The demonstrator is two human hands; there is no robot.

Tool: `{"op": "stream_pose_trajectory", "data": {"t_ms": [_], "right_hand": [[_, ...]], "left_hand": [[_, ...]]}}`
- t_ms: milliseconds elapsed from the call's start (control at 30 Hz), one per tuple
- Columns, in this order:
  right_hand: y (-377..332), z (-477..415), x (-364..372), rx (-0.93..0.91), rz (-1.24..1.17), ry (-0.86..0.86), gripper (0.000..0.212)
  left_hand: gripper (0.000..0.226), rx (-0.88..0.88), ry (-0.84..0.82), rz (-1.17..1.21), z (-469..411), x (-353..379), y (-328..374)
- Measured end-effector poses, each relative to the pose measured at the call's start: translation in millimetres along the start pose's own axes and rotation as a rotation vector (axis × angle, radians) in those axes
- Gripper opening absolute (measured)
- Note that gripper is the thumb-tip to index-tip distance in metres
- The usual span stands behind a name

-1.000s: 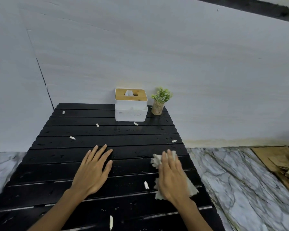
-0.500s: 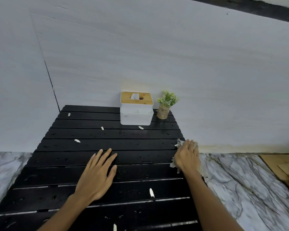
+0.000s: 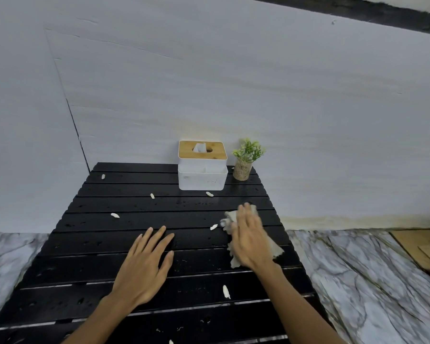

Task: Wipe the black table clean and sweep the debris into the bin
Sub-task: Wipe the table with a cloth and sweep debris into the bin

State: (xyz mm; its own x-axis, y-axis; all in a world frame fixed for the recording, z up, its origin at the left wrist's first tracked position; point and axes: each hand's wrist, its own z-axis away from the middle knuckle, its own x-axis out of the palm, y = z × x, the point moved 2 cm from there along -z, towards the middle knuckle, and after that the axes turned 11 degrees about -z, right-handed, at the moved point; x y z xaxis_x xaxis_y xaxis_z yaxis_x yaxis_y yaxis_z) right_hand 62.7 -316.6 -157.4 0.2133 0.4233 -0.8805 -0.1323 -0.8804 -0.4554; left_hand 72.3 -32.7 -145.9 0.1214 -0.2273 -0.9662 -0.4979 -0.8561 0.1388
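Fingers (image 3: 243, 214) of right hand (image 3: 251, 240): straight, close together, pressed flat on a crumpled pale wipe (image 3: 274, 250), no curl around it. Fingers (image 3: 157, 235) of left hand (image 3: 144, 269): straight, slightly spread, palm down on bare slats, holding nothing. Wipe: on the black table (image 3: 134, 204), in front of the tissue box (image 3: 202, 167) and a little to its right. Step in hand, by judgement: wiping, mid-stroke, with wet specks showing across the slats. Nearest scrap (image 3: 213, 227): white, just beside the wipe's left end. Second scrap (image 3: 226, 291): far in front of the box, nearer than both hands. Third scrap (image 3: 209, 194): just in front of the box. Left scraps (image 3: 115, 215): three, scattered left of the box, well apart. Bin: not in view. Next move, likely: herding scraps with the wipe toward one edge under even pressure, the gaps between slats a probable trap for small bits. Edges: right edge near the wipe, marble floor (image 3: 370, 269) beyond; back edge against the wall, occupied by the box and a small potted plant (image 3: 246, 160) just to its right. Open room: broad run of slats left of and in front of the box.
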Motion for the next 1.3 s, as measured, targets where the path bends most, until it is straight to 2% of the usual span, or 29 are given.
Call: {"op": "stream_pose_trajectory", "data": {"t_ms": [100,267,367,500,567,633,733,800,933,1033,1167,1300], "right_hand": [[22.6,-5.8,-10.1,0.223,0.026,0.071,0.069],[32.2,-45.3,-13.4,0.314,0.015,0.035,0.069],[16.5,-72.7,-3.4,0.224,0.039,-0.025,0.068],[-15.3,-69.5,10.9,-0.114,0.031,-0.130,0.063],[-16.2,-53.5,8.0,-0.220,0.007,-0.145,0.058],[-0.8,-42.8,3.9,-0.189,0.019,-0.106,0.057],[33.5,-50.0,-0.6,0.038,0.081,0.008,0.060],[47.6,-69.6,-4.0,0.189,0.042,0.055,0.061],[52.7,-115.9,-8.1,0.335,-0.014,0.120,0.062],[43.2,-139.7,-3.5,0.302,-0.010,0.077,0.062],[29.1,-134.7,2.8,0.102,0.013,-0.024,0.063],[31.1,-110.8,0.2,0.062,0.029,0.032,0.062]], "left_hand": [[0.067,0.004,0.001,-0.006,-0.3,0.8,0.2],[0.058,0.004,-0.020,-0.037,-3.6,4.1,-1.9],[0.056,0.015,-0.020,-0.035,-11.6,5.6,-3.3],[0.063,0.025,0.005,-0.002,-29.0,9.2,-6.6],[0.066,0.022,0.012,-0.004,-37.2,11.0,-8.8],[0.065,0.021,0.018,-0.007,-41.2,12.2,-10.7],[0.065,0.021,0.013,-0.017,-40.6,13.7,-11.1],[0.063,0.016,0.021,-0.012,-39.9,13.0,-10.9],[0.058,0.011,0.023,-0.005,-39.4,14.1,-11.5],[0.056,0.005,0.019,-0.022,-39.5,15.0,-11.1],[0.058,0.009,0.019,-0.014,-39.9,14.1,-11.1],[0.059,0.011,0.027,-0.003,-39.7,13.8,-10.4]]}}
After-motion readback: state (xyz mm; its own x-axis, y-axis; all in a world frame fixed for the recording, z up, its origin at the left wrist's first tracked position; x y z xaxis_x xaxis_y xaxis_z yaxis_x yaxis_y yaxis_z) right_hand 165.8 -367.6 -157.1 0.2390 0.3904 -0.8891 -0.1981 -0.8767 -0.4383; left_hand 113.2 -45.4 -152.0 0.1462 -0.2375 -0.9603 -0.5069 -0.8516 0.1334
